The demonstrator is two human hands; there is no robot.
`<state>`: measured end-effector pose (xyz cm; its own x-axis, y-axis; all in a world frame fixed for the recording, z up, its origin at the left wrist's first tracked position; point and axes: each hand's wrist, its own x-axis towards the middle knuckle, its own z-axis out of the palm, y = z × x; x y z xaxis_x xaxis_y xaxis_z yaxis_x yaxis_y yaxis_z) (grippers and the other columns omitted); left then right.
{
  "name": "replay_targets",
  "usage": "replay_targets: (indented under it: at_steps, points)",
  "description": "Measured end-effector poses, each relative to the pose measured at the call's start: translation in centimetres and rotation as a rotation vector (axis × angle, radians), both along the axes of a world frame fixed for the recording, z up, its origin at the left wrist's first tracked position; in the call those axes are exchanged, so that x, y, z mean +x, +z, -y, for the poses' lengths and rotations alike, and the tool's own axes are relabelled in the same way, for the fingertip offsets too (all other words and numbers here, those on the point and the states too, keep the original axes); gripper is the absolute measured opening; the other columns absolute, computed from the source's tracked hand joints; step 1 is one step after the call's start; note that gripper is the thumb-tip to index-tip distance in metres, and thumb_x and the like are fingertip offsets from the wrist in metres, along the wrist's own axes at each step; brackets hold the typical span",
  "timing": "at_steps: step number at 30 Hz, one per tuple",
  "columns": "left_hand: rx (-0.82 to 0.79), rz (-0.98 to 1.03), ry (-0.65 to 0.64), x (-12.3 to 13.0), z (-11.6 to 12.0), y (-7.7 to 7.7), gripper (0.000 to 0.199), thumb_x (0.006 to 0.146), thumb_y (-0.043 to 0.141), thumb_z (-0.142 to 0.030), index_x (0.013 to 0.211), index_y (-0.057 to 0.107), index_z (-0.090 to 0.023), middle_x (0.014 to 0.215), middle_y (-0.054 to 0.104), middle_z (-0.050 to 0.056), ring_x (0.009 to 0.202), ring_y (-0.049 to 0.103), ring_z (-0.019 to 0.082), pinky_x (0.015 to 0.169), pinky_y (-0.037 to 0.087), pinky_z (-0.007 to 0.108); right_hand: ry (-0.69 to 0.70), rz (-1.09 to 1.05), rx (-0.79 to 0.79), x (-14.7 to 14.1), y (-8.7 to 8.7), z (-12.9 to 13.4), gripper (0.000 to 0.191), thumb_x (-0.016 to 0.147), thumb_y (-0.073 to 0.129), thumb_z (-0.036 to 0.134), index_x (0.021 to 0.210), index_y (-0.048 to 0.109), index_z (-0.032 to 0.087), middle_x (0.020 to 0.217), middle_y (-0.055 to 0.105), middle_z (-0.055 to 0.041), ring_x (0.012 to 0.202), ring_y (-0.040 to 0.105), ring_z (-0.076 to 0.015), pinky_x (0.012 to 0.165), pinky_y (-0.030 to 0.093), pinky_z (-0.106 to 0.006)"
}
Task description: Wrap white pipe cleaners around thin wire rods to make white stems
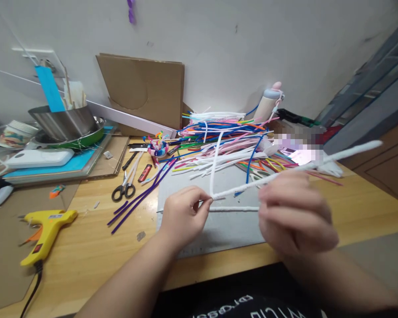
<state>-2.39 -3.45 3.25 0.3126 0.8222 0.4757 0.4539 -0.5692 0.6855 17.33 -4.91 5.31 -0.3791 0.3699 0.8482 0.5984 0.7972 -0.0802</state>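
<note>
A white pipe cleaner (239, 190) stretches between my two hands over a grey board (232, 238). My left hand (184, 216) pinches it with thumb and fingertips at a corner, where one white length stands up and another runs off to the right. My right hand (293, 216), a little blurred, is closed on the long length, whose far end sticks out to the upper right. Flat on the board, behind the hands, lies another thin white strip (234, 209). Beyond it is a heap of pipe cleaners (225, 152) in many colours.
Left of the board lie purple pipe cleaners (142, 198), black-handled scissors (123, 191) and a yellow glue gun (46, 229) with its cord. A cardboard sheet (142, 88) leans on the wall. A bottle (268, 104) stands behind the heap, and a metal pot (64, 126) at far left.
</note>
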Motion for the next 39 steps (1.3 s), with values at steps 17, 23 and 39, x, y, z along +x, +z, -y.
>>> replay_targets:
  at_steps: [17,23,39]
  points:
    - [-0.754,0.737,-0.159,0.0,-0.9,-0.2,0.016,0.067,0.072,-0.029,0.064,0.066,-0.014,0.05,0.055,-0.002,0.042,0.031,0.004,0.04,0.021,0.019,0.105,-0.177,-0.507,-3.2,-2.8,-1.3,0.012,0.088,0.049,0.015,0.091,0.061,0.018,0.08,0.064,-0.0036,0.076,0.06,-0.0149,0.069,0.047,-0.027]
    - [-0.778,0.781,-0.104,0.2,-1.1,-0.3,0.019,0.065,0.074,-0.027,0.062,0.063,-0.013,0.045,0.048,-0.004,0.04,0.031,0.003,0.039,0.019,0.018,-0.035,-0.229,-0.549,-3.6,-2.9,-0.6,0.006,0.085,0.053,0.017,0.086,0.058,0.018,0.077,0.063,-0.0031,0.066,0.059,-0.0141,0.063,0.046,-0.026]
    - [0.17,-0.031,0.055,0.0,-0.1,-0.7,0.016,0.083,0.05,-0.015,0.068,0.056,-0.016,0.07,0.06,0.004,0.066,0.055,0.014,0.06,0.044,0.025,-0.211,0.407,-0.308,-3.1,-0.2,1.1,0.02,0.085,0.044,0.015,0.073,0.059,0.016,0.065,0.059,-0.0037,0.063,0.052,-0.0168,0.058,0.03,-0.029]
